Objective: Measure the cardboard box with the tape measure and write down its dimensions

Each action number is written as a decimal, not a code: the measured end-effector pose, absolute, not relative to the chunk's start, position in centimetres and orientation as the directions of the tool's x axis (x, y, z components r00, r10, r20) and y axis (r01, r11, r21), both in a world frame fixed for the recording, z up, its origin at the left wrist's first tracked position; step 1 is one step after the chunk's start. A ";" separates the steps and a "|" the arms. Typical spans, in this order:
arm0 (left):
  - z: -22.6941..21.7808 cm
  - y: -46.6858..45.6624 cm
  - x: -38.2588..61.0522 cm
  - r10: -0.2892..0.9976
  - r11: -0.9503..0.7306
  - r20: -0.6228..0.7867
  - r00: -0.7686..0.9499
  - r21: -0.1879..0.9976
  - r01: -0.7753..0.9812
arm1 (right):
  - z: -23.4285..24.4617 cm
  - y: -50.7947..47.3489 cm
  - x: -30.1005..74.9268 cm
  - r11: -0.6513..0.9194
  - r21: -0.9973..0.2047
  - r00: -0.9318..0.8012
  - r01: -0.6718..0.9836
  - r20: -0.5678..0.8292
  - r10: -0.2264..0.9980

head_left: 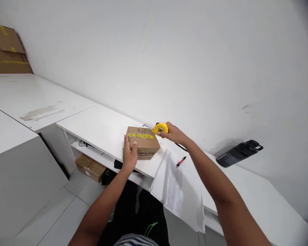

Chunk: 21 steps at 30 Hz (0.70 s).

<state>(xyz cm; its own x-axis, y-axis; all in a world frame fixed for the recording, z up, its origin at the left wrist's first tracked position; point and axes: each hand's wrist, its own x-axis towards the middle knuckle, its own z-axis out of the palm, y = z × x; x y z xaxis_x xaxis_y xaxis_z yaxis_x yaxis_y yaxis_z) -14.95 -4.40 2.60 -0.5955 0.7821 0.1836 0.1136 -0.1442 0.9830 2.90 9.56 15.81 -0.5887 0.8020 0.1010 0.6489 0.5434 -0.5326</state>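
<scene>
A small cardboard box [148,145] with yellow tape and dark handwriting on top stands on the white desk. My left hand [129,155] is closed on its left end, the thumb on the near face and the fingers along the side. In my right hand [175,133] is a yellow tape measure [161,128], held at the box's upper right corner. I cannot make out whether any blade is pulled out along the box.
Handwritten sheets [178,188] hang over the desk's [105,124] front edge, with a red and black pen [181,161] on them. A black bottle [237,153] stands by the wall at right. Cardboard boxes are stacked [9,58] far left; another box [91,167] sits below.
</scene>
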 end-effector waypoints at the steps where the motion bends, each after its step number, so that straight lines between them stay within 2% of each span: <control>1: 2.5 -4.8 -14.0 0.767 -0.130 0.188 -0.613 0.982 0.138 | 15.7 9.5 1.9 0.539 -0.529 -0.562 0.656 0.134 0.816; 5: 2.3 -7.1 -10.7 0.736 -0.059 0.183 -0.651 0.976 0.208 | 15.2 9.0 -2.2 0.567 -0.463 -0.545 0.681 0.197 0.815; 10: 3.8 -6.9 -14.2 0.563 -0.154 0.335 -0.755 0.941 0.303 | 14.7 7.5 -6.1 0.641 -0.407 -0.633 0.650 0.175 0.754; 11: 4.0 -6.2 -15.6 0.572 -0.171 0.311 -0.759 0.950 0.260 | 14.6 7.1 -6.7 0.660 -0.385 -0.655 0.645 0.167 0.737; 15: 3.7 -3.4 -18.7 0.759 -0.228 0.183 -0.625 0.974 0.009 | 14.6 6.4 -8.1 0.716 -0.262 -0.708 0.647 0.143 0.692; 21: 2.5 -2.5 -17.6 0.704 -0.256 0.174 -0.689 0.967 -0.017 | 15.5 6.0 -5.9 0.739 -0.158 -0.739 0.656 0.066 0.670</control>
<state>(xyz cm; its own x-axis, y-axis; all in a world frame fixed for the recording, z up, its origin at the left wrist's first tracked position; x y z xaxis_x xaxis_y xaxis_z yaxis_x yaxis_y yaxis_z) -17.63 -2.50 2.46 -0.6889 0.7037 0.1740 -0.0171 -0.2557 0.9666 -5.86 5.97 15.47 -0.7392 0.6702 0.0663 0.6555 0.7385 -0.1577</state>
